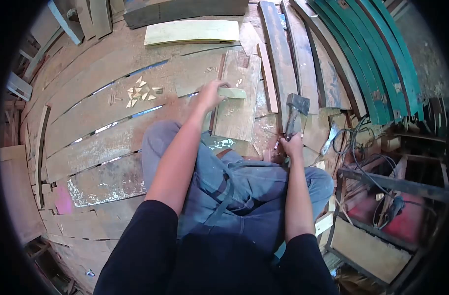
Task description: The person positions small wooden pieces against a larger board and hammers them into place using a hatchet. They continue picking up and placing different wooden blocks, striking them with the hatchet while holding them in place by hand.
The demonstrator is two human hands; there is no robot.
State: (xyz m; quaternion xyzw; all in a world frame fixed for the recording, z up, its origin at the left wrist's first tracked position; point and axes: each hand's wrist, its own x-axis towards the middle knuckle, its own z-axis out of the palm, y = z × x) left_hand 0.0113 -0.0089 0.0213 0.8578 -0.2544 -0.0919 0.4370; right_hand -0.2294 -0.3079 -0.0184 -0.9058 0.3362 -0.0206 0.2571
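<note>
My left hand [212, 94] is closed around one end of a short pale wood strip [233, 93], holding it over a flat wooden board [241, 115] in front of my crossed legs. My right hand [291, 145] grips the handle of a hatchet [298, 104], its dark metal head raised to the right of the board. My fingers partly hide the handle. On the floor left of the board lies a loose pile of small pale wood wedges [141, 92].
A pale curved plank [191, 32] and a thick dark beam [185, 11] lie ahead. Long boards [279, 59] and green slats [369, 54] stretch along the right. A scraper [329, 139], tangled cables [354, 142] and a metal frame [396, 182] sit right of my knee. The plank floor has gaps.
</note>
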